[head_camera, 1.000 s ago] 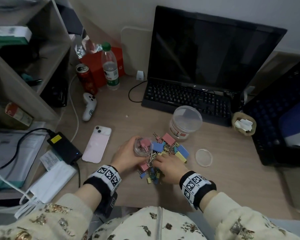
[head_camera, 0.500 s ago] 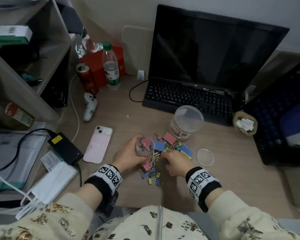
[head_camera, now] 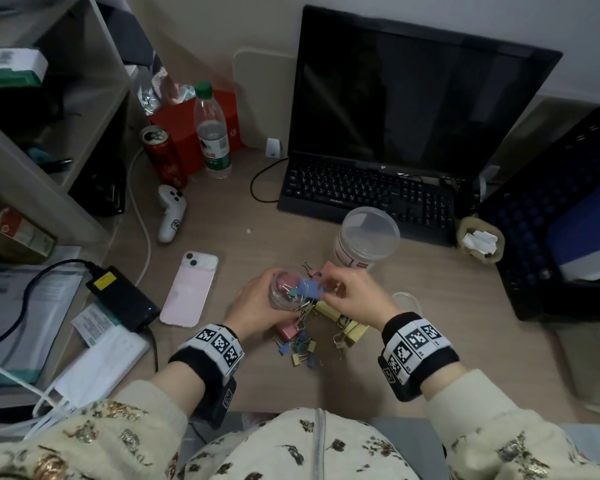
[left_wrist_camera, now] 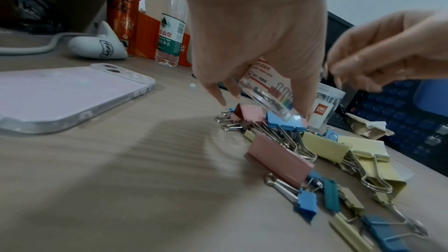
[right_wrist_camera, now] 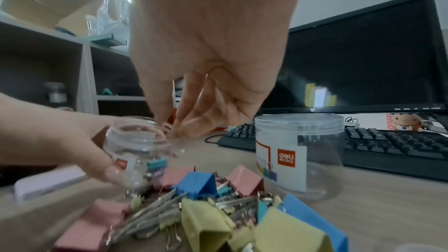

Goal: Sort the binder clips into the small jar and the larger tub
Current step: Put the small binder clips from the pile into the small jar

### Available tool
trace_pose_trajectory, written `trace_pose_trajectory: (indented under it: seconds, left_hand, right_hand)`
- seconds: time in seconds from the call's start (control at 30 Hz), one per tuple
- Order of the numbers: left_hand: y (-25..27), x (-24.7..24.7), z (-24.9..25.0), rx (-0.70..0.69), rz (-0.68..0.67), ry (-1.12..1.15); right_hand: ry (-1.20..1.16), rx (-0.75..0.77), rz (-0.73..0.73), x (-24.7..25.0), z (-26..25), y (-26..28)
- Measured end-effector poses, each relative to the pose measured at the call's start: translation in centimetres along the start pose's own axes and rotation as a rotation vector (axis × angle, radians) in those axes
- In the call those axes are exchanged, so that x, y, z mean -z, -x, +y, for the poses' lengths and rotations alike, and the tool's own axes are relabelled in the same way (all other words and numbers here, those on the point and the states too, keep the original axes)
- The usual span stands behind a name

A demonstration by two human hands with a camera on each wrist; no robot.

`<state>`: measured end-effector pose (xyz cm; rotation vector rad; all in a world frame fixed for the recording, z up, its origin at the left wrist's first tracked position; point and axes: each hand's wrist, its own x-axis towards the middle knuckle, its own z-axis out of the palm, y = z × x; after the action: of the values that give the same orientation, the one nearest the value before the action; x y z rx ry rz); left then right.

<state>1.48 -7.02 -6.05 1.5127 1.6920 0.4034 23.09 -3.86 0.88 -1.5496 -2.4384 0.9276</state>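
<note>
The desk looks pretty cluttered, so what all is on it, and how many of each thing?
small jar: one, clear, tilted in the left hand
larger tub: one, clear, lidded, in front of the keyboard
binder clips: a heap, pink, blue, yellow and teal, between the hands
loose lid: one, clear, right of the heap
phone: one, pink, left of the heap
keyboard: one, black, under the monitor
monitor: one, black, screen off
water bottle: one, green cap, back left
can: one, red, beside the bottle
left hand: grips the small jar
right hand: fingers pinched at the jar mouth
</note>
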Motion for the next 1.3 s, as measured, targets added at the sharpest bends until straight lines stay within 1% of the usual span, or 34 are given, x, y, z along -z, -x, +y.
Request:
trace_pose_trajectory:
  seconds: [0.07,0.1,0.13,0.2,0.33,0.5,0.67,0.8,0.97,1.07,1.13,1.2,1.3]
  left_hand:
    - [0.1,0.1,-0.4,0.024,0.0,0.016]
    - [0.2,0.1,-0.5,0.027,-0.003,0.014]
    - [0.2,0.0,-0.6,0.027,-0.002,0.012]
    - [0.3,-0.2,-0.5,0.023,0.009,0.011]
    - [0.5,-0.6,0.3,-0.023,0.03,0.003]
    - [0.3,-0.8,1.2,-0.071,0.029,0.016]
    - [0.3,-1.3,1.3,-0.092,0.014,0.014]
    - [0.2,-1.6,1.2,-0.092,0.005,0.006]
    - [-0.1,-1.9,0.9,-0.089,-0.008,0.001]
    - [-0.1,-2.0,0.9,-0.094,-0.01,-0.002]
    - [-0.2,-2.0,1.0,-0.097,-0.013,-0.007]
    - [-0.3,-1.9,1.0,-0.101,-0.012,-0.009]
    - [-0.3,-1.7,1.1,-0.11,-0.014,-0.027]
  right_hand:
    - [0.138,-0.063,-0.188,-0.7,0.5,0.6]
    - [0.221,-0.101,-0.265,-1.0,0.7,0.9]
    - [0.3,-0.145,-0.311,-1.3,0.9,1.2]
    - [0.403,-0.215,-0.35,-1.8,1.3,1.7]
    - [0.438,-0.307,-0.412,-2.2,1.8,2.7]
    - [0.399,-0.326,-0.337,-3.6,1.9,3.5]
    - [0.437,-0.333,-0.294,-4.6,1.5,3.8]
    - [0.532,-0.307,-0.34,-5.4,1.1,4.0]
    - [0.453,-0.321,-0.378,-6.3,1.0,4.2]
    - [0.44,-0.317,-0.384,-6.4,0.9,4.3]
    - [0.39,-0.323,-0.382,-6.1,0.8,4.3]
    - [0.301,-0.342,-0.334,-5.0,0.6,4.0]
    - [0.19,-0.336,-0.171,-2.2,0.0,3.0]
